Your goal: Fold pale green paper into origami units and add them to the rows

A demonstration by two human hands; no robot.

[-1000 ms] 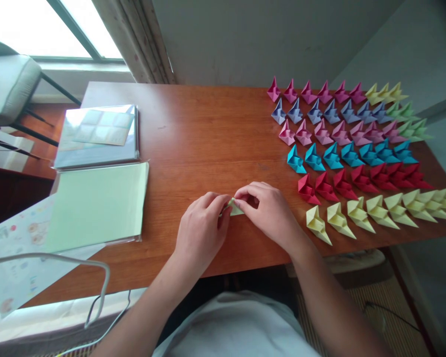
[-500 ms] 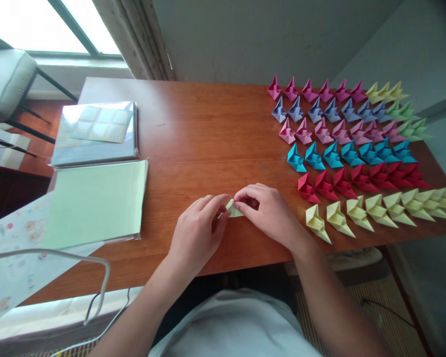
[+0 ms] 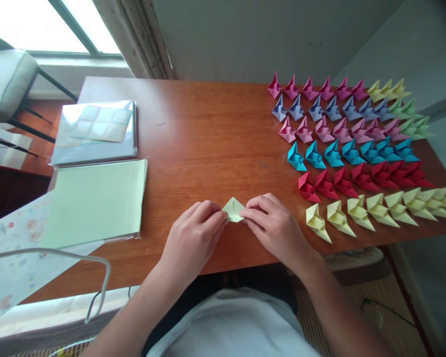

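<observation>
A small pale green folded paper (image 3: pixel 233 209) is held just over the wooden table (image 3: pixel 204 144), near its front edge. Its peak points away from me and a crease runs down its middle. My left hand (image 3: pixel 194 233) pinches the left corner between thumb and fingers. On the other side, my right hand (image 3: pixel 277 228) pinches the right corner the same way. The fingertips cover both corners.
Rows of folded paper shapes stand at the right: pale yellow (image 3: pixel 381 210), red (image 3: pixel 344 182), blue (image 3: pixel 333 153), pink, purple and magenta. At the left lie a pale green paper pack (image 3: pixel 96 203), a wrapped pack (image 3: pixel 92 148) and a grey cable (image 3: pixel 59 251).
My hands have moved apart, the right one slightly downward. The paper, earlier mostly hidden between my fingers, now shows its flat triangular face.
</observation>
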